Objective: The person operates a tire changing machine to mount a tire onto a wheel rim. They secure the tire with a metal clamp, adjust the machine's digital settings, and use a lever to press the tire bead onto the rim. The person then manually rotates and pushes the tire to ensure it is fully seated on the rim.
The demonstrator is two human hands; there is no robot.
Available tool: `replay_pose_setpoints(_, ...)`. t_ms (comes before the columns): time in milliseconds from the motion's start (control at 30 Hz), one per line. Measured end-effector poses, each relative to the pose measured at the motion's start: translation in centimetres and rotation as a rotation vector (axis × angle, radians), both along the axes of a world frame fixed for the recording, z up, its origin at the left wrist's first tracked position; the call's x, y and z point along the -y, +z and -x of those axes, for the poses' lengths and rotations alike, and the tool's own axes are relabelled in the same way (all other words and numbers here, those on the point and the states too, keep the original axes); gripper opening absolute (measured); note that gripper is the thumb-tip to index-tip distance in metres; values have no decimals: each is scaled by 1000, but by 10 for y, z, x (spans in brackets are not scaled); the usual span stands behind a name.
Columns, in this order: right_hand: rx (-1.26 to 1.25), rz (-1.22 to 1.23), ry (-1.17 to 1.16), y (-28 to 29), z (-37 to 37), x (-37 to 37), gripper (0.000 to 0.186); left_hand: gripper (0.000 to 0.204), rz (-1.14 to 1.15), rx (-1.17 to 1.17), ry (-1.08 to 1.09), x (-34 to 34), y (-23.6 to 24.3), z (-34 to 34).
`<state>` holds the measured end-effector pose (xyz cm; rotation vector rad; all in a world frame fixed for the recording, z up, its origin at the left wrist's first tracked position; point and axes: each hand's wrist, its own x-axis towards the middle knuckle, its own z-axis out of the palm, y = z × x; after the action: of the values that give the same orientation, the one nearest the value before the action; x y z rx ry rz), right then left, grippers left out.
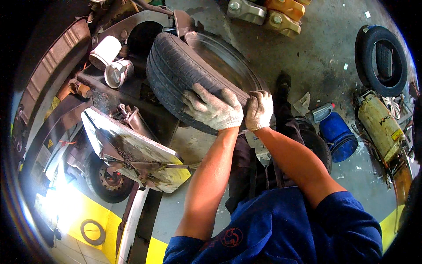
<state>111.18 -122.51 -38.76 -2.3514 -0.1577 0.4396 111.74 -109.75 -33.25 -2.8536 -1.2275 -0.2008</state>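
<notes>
Gloved and fairly flat, the left hand [213, 108] lay across the tread of the tyre [165, 66], its fingers parted rather than closed. Beside it, the right hand [259, 110] curled over the tyre's near edge; I could not tell how firmly it gripped. The tyre stood tilted on the metal rim [220, 59], along the right edge of the dark machine [136, 81], while a metal blade [181, 22] reached down near the wheel's far edge. Two white containers [104, 52] sat toward the machine's far end.

As I judged it, steadying the wheel well called for a broad left palm to control the tilt and a right hand near the rim to check any roll. Fingertips were best kept out of the seam between rubber and metal, and well apart from the blade, since a slip could pinch.
</notes>
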Motion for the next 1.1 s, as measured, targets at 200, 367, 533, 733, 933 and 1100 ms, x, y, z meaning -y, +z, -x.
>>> replay_pose_setpoints(200,11,-10,11,-1,0,1,24,81,4,-13,4,0,0,-1)
replay_pose_setpoints(367,18,-1,2,-1,0,0,23,81,1,2,-3,0,-2,1)
replay_pose_setpoints(533,9,4,10,0,0,0,22,81,8,-13,20,0,0,-1)
replay_pose_setpoints(733,22,2,7,-3,1,0,21,82,7,-16,9,0,-1,1)
replay_pose_setpoints(933,27,-16,6,-3,1,1,21,83,7,-17,15,1,-1,2)
replay_pose_setpoints(1100,14,-22,-3,0,0,0,21,83,19,-17,18,0,-1,3)
